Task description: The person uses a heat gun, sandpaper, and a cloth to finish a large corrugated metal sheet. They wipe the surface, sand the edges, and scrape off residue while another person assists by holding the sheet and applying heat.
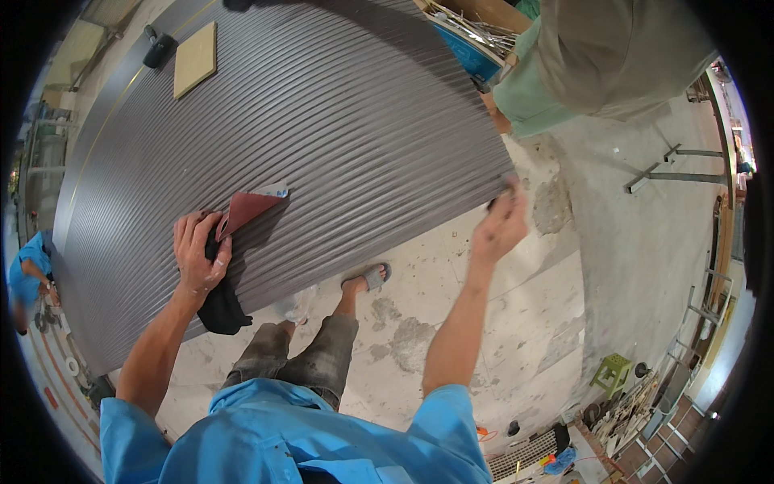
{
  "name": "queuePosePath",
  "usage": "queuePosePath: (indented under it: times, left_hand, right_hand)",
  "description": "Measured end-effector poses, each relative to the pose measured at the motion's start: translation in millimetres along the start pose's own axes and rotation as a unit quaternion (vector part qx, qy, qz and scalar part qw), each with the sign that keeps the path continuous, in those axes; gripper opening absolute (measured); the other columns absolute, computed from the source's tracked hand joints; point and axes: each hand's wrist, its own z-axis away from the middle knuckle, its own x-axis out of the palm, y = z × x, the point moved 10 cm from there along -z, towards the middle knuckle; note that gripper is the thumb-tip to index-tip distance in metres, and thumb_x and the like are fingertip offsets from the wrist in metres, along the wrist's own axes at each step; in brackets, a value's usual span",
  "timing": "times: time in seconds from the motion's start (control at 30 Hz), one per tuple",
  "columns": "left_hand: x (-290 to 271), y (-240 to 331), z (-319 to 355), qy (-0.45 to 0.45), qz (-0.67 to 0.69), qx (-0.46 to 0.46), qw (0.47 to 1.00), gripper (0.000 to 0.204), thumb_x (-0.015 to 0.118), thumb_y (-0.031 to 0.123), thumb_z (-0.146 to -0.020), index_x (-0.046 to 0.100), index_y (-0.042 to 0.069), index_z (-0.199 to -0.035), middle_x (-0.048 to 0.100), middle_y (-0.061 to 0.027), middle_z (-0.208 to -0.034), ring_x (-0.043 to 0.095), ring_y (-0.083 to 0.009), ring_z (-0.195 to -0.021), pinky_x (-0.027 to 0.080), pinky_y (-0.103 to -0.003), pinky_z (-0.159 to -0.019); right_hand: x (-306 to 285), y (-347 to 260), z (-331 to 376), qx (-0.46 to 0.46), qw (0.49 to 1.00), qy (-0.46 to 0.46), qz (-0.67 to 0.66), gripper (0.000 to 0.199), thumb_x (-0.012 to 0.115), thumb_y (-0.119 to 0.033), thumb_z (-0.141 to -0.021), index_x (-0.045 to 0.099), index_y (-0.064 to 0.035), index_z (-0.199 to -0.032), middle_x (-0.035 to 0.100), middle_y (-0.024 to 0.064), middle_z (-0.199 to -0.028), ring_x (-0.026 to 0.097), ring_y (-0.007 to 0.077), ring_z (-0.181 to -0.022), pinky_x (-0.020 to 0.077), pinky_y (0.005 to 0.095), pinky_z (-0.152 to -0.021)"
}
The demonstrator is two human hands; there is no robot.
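Note:
My left hand (197, 252) is closed on a black cloth (222, 310) and a folded piece of reddish-brown sandpaper (248, 211). The cloth hangs over the near edge of a large grey ribbed panel (347, 121), and the sandpaper juts out above the ribs. At the panel's right corner is my right hand (501, 226), smeared by motion with its fingers curled. A small dark thing shows at its fingertips, too blurred to name.
A beige block (196, 60) and a black-headed mallet (160, 48) lie at the panel's far left. Another person's trouser leg (540, 97) stands beyond the right corner, near a blue box (468, 55) of thin strips. A person in blue (31, 266) is far left. A green stool (613, 373) stands lower right.

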Motion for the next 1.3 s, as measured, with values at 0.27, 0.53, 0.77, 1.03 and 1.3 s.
queuePosePath:
  times: [0.27,0.53,0.77,1.03,1.3]
  left_hand:
    - [-12,-12,6,0.059,0.085,-0.037,0.994,0.022,0.063,0.005,-0.088,0.063,-0.004,-0.108,0.063,-0.0184,-0.101,0.057,-0.0345,-0.091,0.046,-0.042,-0.081]
    - [-26,-45,32,0.128,0.272,-0.161,0.940,0.019,0.064,0.017,-0.094,0.066,-0.002,-0.097,0.061,-0.0080,-0.074,0.053,-0.0195,-0.065,0.045,-0.034,-0.063]
    - [-95,-132,176,0.276,0.359,-0.288,0.844,0.027,0.064,0.024,-0.097,0.067,-0.002,-0.091,0.058,0.0007,-0.070,0.048,-0.0081,-0.064,0.039,-0.027,-0.056]
    - [-271,-254,591,0.091,0.082,-0.440,0.890,0.028,0.063,0.023,-0.097,0.062,-0.001,-0.084,0.052,-0.0049,-0.065,0.047,-0.0136,-0.064,0.040,-0.033,-0.058]
    - [-303,-163,969,0.065,-0.131,-0.766,0.627,0.042,0.057,0.034,-0.098,0.070,-0.003,-0.083,0.068,-0.0208,-0.075,0.065,-0.0361,-0.070,0.048,-0.047,-0.069]
  right_hand:
    - [11,-67,49,-0.241,0.964,0.001,0.117,0.032,0.056,0.001,-0.090,0.070,-0.0062,-0.118,0.063,0.0063,-0.076,0.057,0.0219,-0.060,0.0447,0.0339,-0.052]
    - [63,-169,254,-0.247,0.957,-0.084,0.124,0.036,0.058,-0.003,-0.083,0.071,-0.0083,-0.115,0.059,0.0070,-0.073,0.058,0.0251,-0.058,0.0453,0.0376,-0.051]
    - [112,-261,437,-0.275,0.947,-0.149,0.073,0.039,0.061,0.001,-0.082,0.068,-0.0073,-0.120,0.056,0.0076,-0.070,0.058,0.0264,-0.059,0.0454,0.0383,-0.052]
    - [120,-308,553,-0.277,0.945,-0.155,-0.077,0.046,0.059,-0.004,-0.085,0.062,-0.0041,-0.131,0.066,0.0135,-0.107,0.067,0.0290,-0.084,0.0536,0.0370,-0.066]
    - [121,-266,502,-0.217,0.971,-0.065,0.077,0.031,0.052,-0.003,-0.098,0.064,0.0029,-0.125,0.072,0.0166,-0.117,0.071,0.0301,-0.102,0.0583,0.0373,-0.085]
